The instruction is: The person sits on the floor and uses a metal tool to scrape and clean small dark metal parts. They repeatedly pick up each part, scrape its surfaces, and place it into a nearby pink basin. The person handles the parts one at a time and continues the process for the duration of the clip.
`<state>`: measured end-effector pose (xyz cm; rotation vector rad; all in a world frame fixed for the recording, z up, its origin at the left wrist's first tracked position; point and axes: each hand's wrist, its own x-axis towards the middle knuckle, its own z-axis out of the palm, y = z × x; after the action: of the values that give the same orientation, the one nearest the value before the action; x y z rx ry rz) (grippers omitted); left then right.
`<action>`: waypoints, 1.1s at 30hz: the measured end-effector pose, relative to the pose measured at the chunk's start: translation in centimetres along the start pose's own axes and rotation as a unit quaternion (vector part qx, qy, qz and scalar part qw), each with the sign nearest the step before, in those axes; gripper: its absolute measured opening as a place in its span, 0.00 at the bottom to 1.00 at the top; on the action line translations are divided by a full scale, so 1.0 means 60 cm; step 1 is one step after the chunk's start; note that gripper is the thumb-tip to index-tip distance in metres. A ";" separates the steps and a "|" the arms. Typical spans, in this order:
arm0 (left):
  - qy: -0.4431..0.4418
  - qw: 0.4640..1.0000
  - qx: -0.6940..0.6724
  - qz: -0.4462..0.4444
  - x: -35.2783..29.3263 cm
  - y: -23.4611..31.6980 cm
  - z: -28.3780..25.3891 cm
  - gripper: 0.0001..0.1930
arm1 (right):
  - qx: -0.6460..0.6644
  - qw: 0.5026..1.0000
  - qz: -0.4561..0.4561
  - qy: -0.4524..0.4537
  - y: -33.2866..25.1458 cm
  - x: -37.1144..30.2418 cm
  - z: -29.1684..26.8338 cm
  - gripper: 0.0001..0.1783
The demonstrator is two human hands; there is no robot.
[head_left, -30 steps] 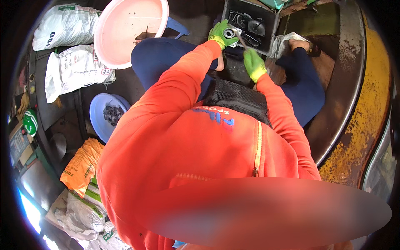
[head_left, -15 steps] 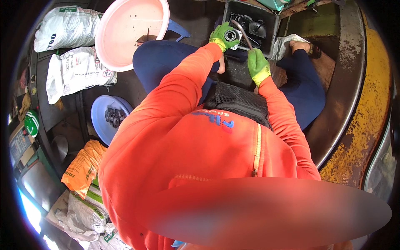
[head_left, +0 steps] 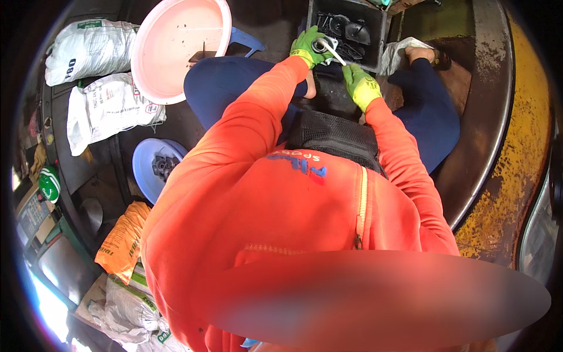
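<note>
Green-gloved left hand (head_left: 307, 45) is gripping pale metal part (head_left: 320, 46) with round opening, fingers clamped about its left side, just beside near-left edge of dark bin (head_left: 382, 41). Green-gloved right hand (head_left: 360, 84) is holding pale rod (head_left: 335, 53), fingers closing round its near end; far end is crossing metal part, contact unclear. Black pieces (head_left: 356, 32) are lying inside bin. Pink basin (head_left: 170, 47) is standing left of hands; blue basin (head_left: 142, 167) is holding dark parts (head_left: 163, 167).

The floor (head_left: 272, 23) is dark; bright light (head_left: 51, 306) glares lower left.
</note>
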<state>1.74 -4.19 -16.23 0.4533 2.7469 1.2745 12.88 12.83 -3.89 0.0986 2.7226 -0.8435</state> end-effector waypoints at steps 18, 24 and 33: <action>-0.043 0.997 0.056 -0.007 -0.001 -0.007 0.000 0.37 | 0.056 0.998 0.020 -0.004 0.024 -0.002 0.044 0.26; -0.034 0.999 0.041 0.000 0.004 -0.005 -0.003 0.39 | 0.032 0.996 0.082 -0.023 0.017 0.002 0.047 0.25; -0.047 0.998 0.045 -0.008 0.003 0.003 -0.008 0.43 | 0.056 0.996 0.066 0.000 0.020 0.009 0.053 0.26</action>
<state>1.52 -4.39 -15.77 0.4851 2.7314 1.0985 13.33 12.03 -7.18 0.2982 2.6339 -0.9550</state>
